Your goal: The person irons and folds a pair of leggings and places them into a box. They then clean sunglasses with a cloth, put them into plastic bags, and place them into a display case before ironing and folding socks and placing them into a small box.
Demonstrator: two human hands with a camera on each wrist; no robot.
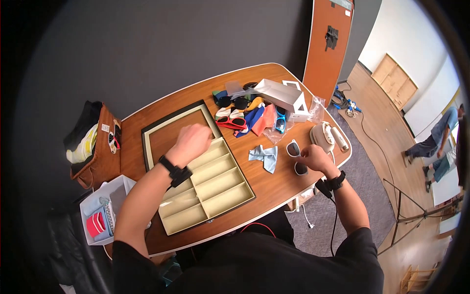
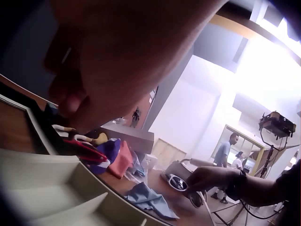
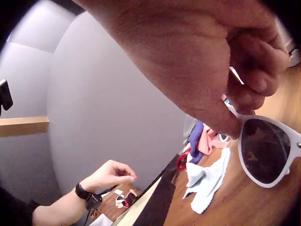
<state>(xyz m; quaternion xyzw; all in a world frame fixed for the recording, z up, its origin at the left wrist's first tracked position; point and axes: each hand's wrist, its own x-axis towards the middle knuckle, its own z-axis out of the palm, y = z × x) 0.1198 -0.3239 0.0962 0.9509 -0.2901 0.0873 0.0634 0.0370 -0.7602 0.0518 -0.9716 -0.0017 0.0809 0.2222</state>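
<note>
My right hand point(image 1: 314, 159) pinches a pair of white-framed sunglasses point(image 1: 293, 148) at the bridge, above the right side of the table; a dark lens point(image 3: 265, 150) shows large in the right wrist view. The left hand point(image 1: 192, 143) hovers over a cream display case point(image 1: 227, 174) with several compartments, its fingers loosely bent and nothing visible in them. Beyond the compartments lies the case's dark-edged frame point(image 1: 147, 142), with wood showing through it. A light blue cloth point(image 1: 265, 158) lies crumpled between the case and the sunglasses.
Several sunglasses, such as a red pair point(image 1: 231, 122), and coloured cloths point(image 1: 264, 120) lie heaped at the back, beside an open white box point(image 1: 281, 93). A cream handheld appliance point(image 1: 323, 137) stands at the right edge. A brown bag point(image 1: 104, 152) and white bin point(image 1: 125, 183) are at left.
</note>
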